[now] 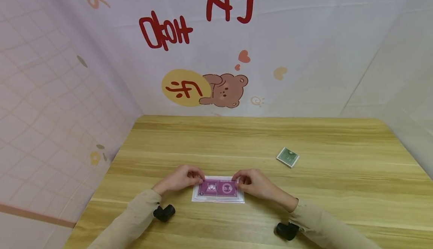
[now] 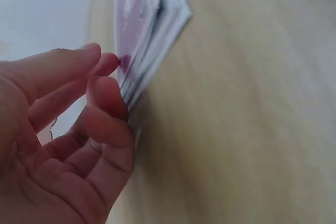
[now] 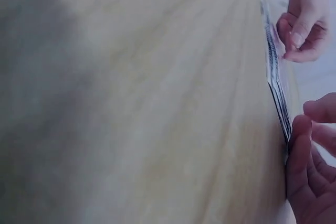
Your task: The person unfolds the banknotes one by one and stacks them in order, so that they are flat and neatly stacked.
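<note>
A stack of purple play banknotes [image 1: 217, 188] lies on the table, with white edges of larger sheets showing beneath the purple top note. My left hand [image 1: 180, 178] holds the stack's left end, its curled fingers [image 2: 113, 124] against the edge and a fingertip on the purple face. At the opposite end, my right hand [image 1: 258, 183] holds the upper right corner with thumb and fingers bent. Close up in the left wrist view, the layers fan slightly apart along one side. The right wrist view shows the stack edge-on [image 3: 275, 72], low over the wood.
A small stack of green notes [image 1: 288, 157] lies farther back, right of my hands. The wooden table [image 1: 169, 136] meets a white printed curtain [image 1: 304, 53] at the back. Black wrist devices [image 1: 286, 231] hang at both cuffs.
</note>
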A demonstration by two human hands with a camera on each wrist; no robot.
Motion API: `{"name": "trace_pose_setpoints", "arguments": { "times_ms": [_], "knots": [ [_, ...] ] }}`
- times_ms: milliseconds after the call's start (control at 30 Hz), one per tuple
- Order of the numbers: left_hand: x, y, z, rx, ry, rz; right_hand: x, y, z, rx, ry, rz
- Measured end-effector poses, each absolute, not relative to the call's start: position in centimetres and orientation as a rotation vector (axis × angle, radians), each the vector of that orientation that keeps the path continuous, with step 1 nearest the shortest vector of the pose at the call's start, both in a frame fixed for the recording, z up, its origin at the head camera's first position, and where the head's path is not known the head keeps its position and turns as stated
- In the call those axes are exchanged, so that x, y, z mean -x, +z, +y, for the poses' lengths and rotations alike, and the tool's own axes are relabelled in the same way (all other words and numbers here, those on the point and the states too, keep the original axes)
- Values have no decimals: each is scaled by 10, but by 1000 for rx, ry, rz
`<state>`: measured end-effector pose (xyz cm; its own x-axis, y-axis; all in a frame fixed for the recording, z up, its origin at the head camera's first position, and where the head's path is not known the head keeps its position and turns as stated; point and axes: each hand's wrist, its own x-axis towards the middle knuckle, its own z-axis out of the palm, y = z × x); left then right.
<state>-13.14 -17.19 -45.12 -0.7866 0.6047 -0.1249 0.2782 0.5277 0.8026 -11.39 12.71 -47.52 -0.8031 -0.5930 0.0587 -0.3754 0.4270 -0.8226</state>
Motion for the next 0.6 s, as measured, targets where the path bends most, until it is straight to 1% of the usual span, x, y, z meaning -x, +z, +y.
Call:
{"name": "trace_pose_setpoints", "arguments": {
  "times_ms": [200, 400, 600],
  "knots": [
    [138, -447, -163, -704, 1227, 2348, 114, -475, 136, 773, -1491, 2327],
    [144, -443, -146, -665, 1292, 2272, 116, -474, 148, 711, -1554, 2311],
    [151, -445, -128, -692, 1318, 2239, 119, -473, 165, 656, -1589, 2325]
  ]
}}
